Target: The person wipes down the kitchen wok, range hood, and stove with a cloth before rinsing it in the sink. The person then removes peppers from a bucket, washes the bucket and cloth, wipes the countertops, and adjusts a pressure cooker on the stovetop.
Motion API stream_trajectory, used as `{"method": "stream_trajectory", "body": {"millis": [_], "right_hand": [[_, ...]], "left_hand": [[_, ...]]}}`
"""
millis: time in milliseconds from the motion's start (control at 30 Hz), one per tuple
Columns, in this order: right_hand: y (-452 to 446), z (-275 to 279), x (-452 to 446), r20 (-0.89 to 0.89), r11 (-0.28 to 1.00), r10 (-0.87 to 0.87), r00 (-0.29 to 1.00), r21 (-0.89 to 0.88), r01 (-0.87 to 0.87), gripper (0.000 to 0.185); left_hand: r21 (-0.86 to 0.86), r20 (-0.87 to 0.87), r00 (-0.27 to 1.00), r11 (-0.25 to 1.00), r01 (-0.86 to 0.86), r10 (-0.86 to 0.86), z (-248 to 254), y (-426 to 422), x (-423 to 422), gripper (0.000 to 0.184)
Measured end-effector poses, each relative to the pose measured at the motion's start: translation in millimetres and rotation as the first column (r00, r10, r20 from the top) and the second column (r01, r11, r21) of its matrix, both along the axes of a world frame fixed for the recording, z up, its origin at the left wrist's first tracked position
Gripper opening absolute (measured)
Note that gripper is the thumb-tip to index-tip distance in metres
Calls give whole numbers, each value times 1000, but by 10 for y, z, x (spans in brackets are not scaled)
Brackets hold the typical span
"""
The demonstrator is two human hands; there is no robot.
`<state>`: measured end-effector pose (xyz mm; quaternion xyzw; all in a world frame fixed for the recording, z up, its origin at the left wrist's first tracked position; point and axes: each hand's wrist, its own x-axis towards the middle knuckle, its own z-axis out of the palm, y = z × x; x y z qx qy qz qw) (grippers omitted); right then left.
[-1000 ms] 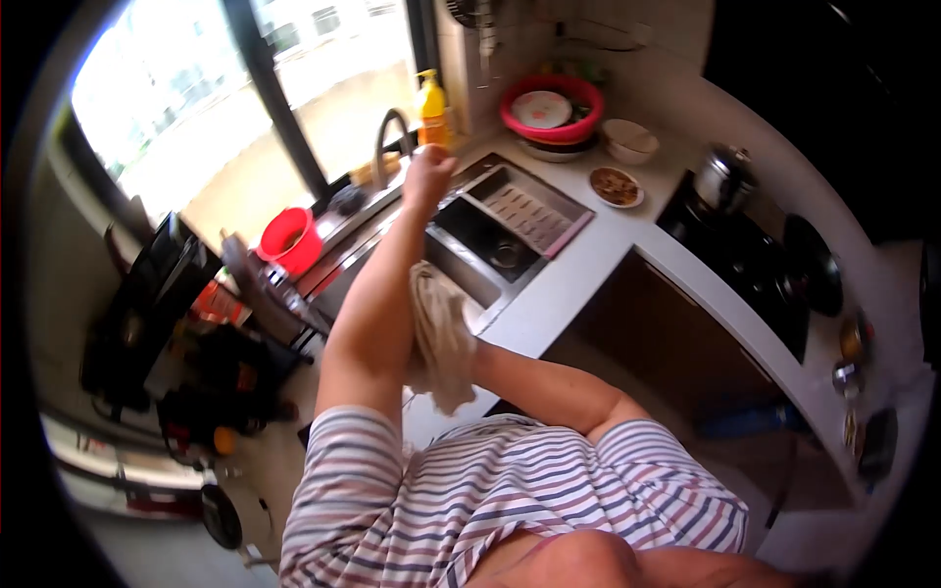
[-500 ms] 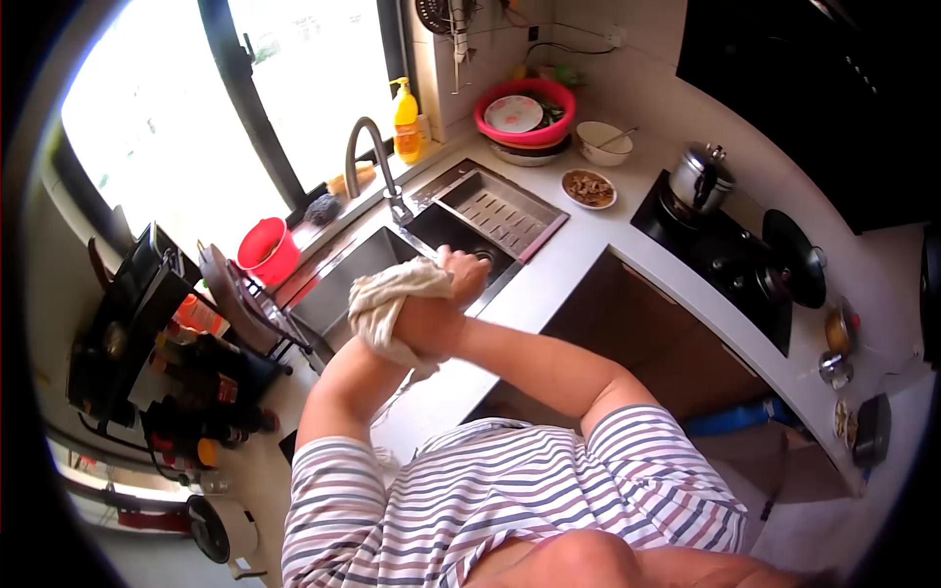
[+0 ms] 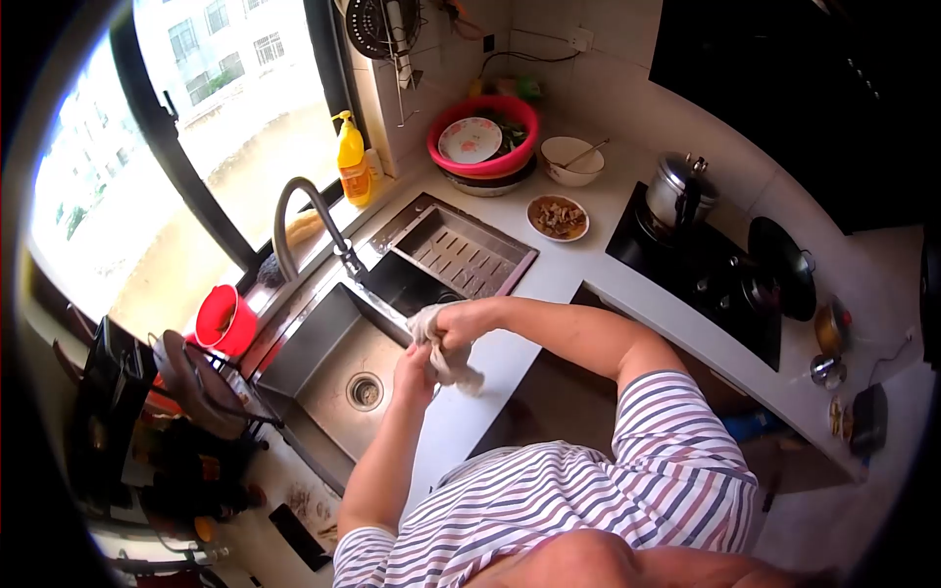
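A light beige cloth point(image 3: 454, 369) is bunched between my two hands, over the front edge of the sink point(image 3: 323, 377). My right hand point(image 3: 469, 321) grips it from above with closed fingers. Just below and to the left, my left hand point(image 3: 416, 370) is closed on the cloth's near side. A loose end of the cloth hangs down by the white counter point(image 3: 505, 377). The drain point(image 3: 365, 391) shows in the sink basin, left of my hands.
A curved faucet point(image 3: 312, 211) rises behind the sink, beside a slotted metal tray point(image 3: 463, 253). Farther right are a plate of food point(image 3: 559, 218), a bowl point(image 3: 573, 160), a pink basin point(image 3: 510, 162) and a pressure cooker point(image 3: 678, 194). A red container point(image 3: 227, 321) stands left.
My hands have come down from above the sink toward its front edge. The cloth was draped over my crossed wrist and forearm; now both hands clasp it. The camera view has shifted.
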<state>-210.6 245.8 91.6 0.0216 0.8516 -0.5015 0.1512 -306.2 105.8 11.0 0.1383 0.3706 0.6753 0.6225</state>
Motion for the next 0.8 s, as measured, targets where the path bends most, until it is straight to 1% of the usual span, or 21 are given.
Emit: {"method": "stream_trajectory", "body": {"millis": [67, 100, 133, 167, 200, 233, 267, 300, 333, 367, 400, 467, 500, 533, 600, 633, 667, 733, 767, 800], "right_hand": [[382, 117, 196, 60, 982, 149, 987, -129, -140, 25], [525, 295, 314, 9, 927, 158, 987, -345, -145, 26], [984, 390, 345, 256, 967, 254, 933, -98, -236, 28], [1288, 623, 503, 315, 974, 63, 947, -227, 10, 28], [1720, 687, 570, 262, 951, -154, 953, -223, 215, 27], [2091, 729, 590, 118, 849, -429, 896, -288, 444, 26], [2599, 562, 492, 18, 708, -646, 763, -359, 608, 22], [3005, 513, 342, -41, 571, -814, 579, -242, 785, 20], [3322, 553, 227, -99, 494, -868, 486, -69, 867, 16], [3584, 639, 82, -92, 423, -887, 453, 231, 876, 17], [3764, 643, -37, -98, 435, -881, 463, 220, 873, 17], [4125, 466, -252, -178, 269, -905, 387, 466, 843, 18], [4408, 192, -379, -175, 223, -936, 306, 378, 898, 22], [4496, 156, -416, -168, 225, -938, 302, 369, 902, 22], [4591, 30, -516, -73, 317, -927, 369, 375, 871, 21], [4573, -30, -582, -75, 183, -976, 202, 205, 961, 20], [4595, -55, -603, -63, 194, -975, 211, 209, 959, 20], [4642, -28, -600, -34, 82, -996, 87, 134, 988, 17], [4704, -53, -605, -16, 177, -983, 183, 184, 967, 15], [4729, -38, -620, -17, 184, -981, 191, 194, 963, 15]], "left_hand": [[-77, -74, 995, 995, -69, 63, 63, 211, 133, 24], [-90, -48, 991, 988, -129, 125, 122, 329, 185, 20], [-99, -44, 985, 981, -168, 164, 185, 433, 197, 21], [-104, -96, 980, 978, -182, 172, 223, 511, 194, 19], [-105, -149, 972, 975, -197, 181, 252, 583, 194, 18], [-187, -302, 953, 981, -59, 0, 294, 635, 232, 18], [-298, -423, 886, 953, 65, -192, 278, 637, 302, 19], [-436, -648, 654, 894, 102, -391, 112, 642, 413, 18], [-572, -757, 330, 816, 83, -564, -46, 635, 545, 18], [-556, -829, 40, 829, 57, -558, -96, 629, 676, 19], [-534, -821, -259, 845, 36, -508, -138, 641, 786, 20], [-305, -922, -239, 952, -36, -305, -242, 621, 929, 19], [-328, -910, -246, 942, -70, -335, -158, 644, 971, 18], [-337, -904, -254, 939, -70, -344, -171, 647, 954, 18], [-376, -901, -195, 921, -97, -388, -214, 614, 970, 18], [-376, -901, -186, 920, -113, -391, -179, 623, 984, 17], [-387, -898, -177, 914, -118, -403, -177, 631, 996, 17], [-325, -918, -185, 934, -150, -350, -209, 646, 1002, 17], [-311, -924, -179, 935, -169, -339, -227, 652, 1005, 17], [-310, -926, -166, 935, -173, -338, -241, 660, 999, 17]]}}
